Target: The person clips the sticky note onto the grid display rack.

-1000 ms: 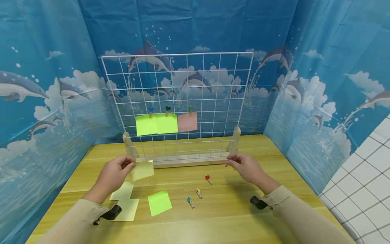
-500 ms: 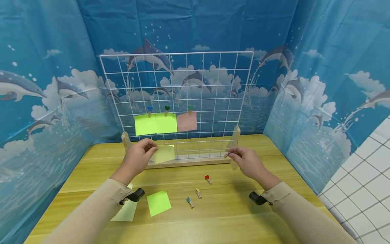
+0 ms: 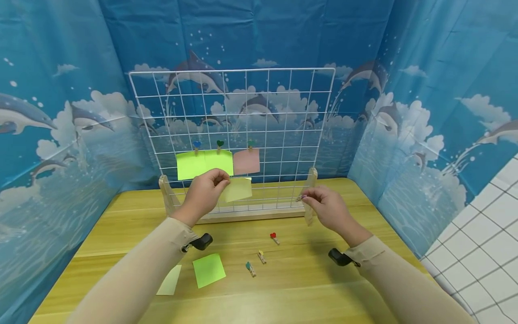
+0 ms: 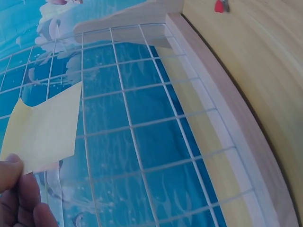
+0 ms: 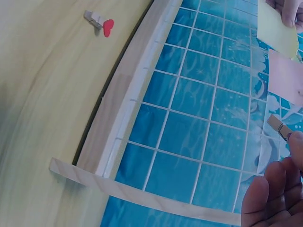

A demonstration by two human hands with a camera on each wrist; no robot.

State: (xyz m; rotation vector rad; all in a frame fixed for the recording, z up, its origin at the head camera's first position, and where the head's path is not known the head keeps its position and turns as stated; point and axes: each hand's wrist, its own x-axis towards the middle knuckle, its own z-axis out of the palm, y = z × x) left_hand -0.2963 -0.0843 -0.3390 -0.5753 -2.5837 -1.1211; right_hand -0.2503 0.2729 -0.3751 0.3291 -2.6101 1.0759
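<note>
My left hand (image 3: 205,193) pinches a pale yellow sticky note (image 3: 238,189) by its left edge, in front of the white wire grid (image 3: 283,130) and just below the pinned notes. In the left wrist view the note (image 4: 45,130) stands out from thumb and fingers. Near the grid's lower right end, my right hand (image 3: 328,208) pinches a small wooden clothespin (image 5: 278,125) whose purple top is mostly covered by the fingers. Two green notes (image 3: 190,165) and a pink note (image 3: 246,161) hang on the grid under heart-topped clothespins (image 3: 220,145).
On the wooden table (image 3: 299,279) lie a red-heart clothespin (image 3: 274,238), a yellow one (image 3: 261,257) and a teal one (image 3: 250,268). A green note (image 3: 208,270) lies to their left, and a pale note (image 3: 169,281) is partly under the left sleeve. A wooden base (image 3: 259,213) carries the grid.
My left hand has carried the pale yellow note up and right, from the grid's lower left to below the pinned notes. The right hand has risen slightly with its clothespin.
</note>
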